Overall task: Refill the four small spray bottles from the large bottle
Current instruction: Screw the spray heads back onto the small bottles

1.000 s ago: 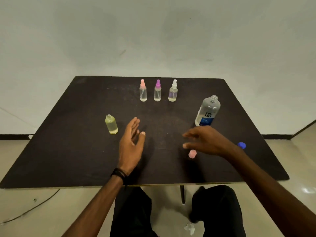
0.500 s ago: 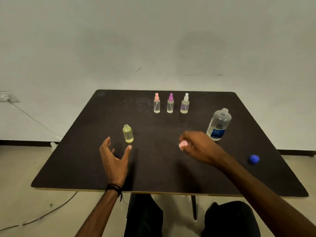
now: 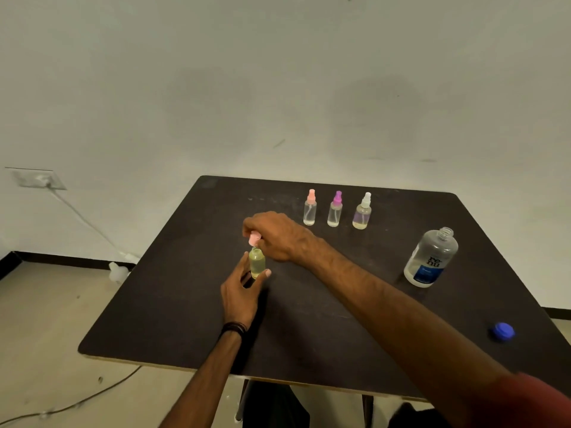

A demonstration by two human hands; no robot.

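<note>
Both hands meet at the small yellow-tinted clear bottle (image 3: 257,262), which stands upright near the mid-left of the dark matte table (image 3: 173,310). Left hand (image 3: 239,296) cups it low, thumb and fingers either side of the body, pinching to steady it. Right hand (image 3: 276,234) is curled over the top, fingertips pinching the pink spray cap (image 3: 254,237) just above the open neck; can't tell whether cap touches the neck yet.

Step in hand, as I read it: recapping this bottle w/ its sprayer, so it's prob. already filled. Next move calls for seating the dip tube straight into the neck, then twisting down while the left hand stops the bottle turning.

Vs half a sec ago: right hand was mid-table w/ the cap, left hand spread open short of the bottle; now both have closed in on it.

Elsewhere: three capped small spray bottles (image 3: 335,210) in a row at the back, large clear bottle w/ blue label (image 3: 431,257) uncapped at right, its blue cap (image 3: 503,331) well apart near the right edge.
</note>
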